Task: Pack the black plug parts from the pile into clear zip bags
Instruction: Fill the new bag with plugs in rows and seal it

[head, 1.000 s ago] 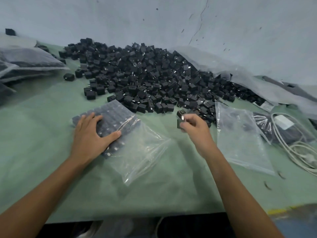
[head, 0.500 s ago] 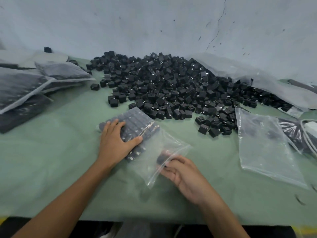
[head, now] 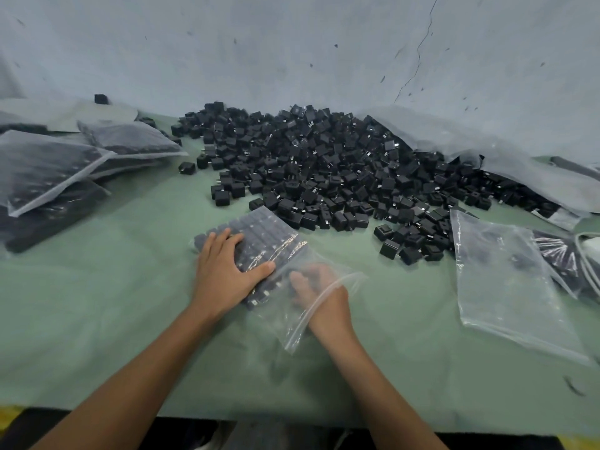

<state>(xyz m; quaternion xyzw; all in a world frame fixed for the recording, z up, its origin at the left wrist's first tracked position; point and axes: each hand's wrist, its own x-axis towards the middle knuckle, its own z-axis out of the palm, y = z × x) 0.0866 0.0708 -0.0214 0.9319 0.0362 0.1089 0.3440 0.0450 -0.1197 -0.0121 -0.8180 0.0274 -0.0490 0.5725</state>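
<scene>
A big pile of black plug parts [head: 324, 177] covers the back of the green table [head: 97, 319]. In front of it lies a clear zip bag [head: 292, 332] with neat rows of plug parts [head: 259, 228] in its far half. My left hand [head: 224, 274] lies flat on those rows and presses them down through the plastic. My right hand [head: 328, 306] is pushed into the bag's mouth up to the wrist. Its fingers show blurred through the plastic next to the nearest row, and I cannot make out what they hold.
Empty clear zip bags [head: 506, 287] lie at the right, with a white cable [head: 587, 254] beyond them. Filled bags [head: 48, 167] are stacked at the left. A large plastic sheet [head: 519, 177] runs along the wall behind the pile. The table's front edge [head: 292, 414] is close to me.
My right hand took plug parts from the pile's edge, carried them to the bag's mouth, and has now slid inside the bag. My left hand stayed pressed on the rows.
</scene>
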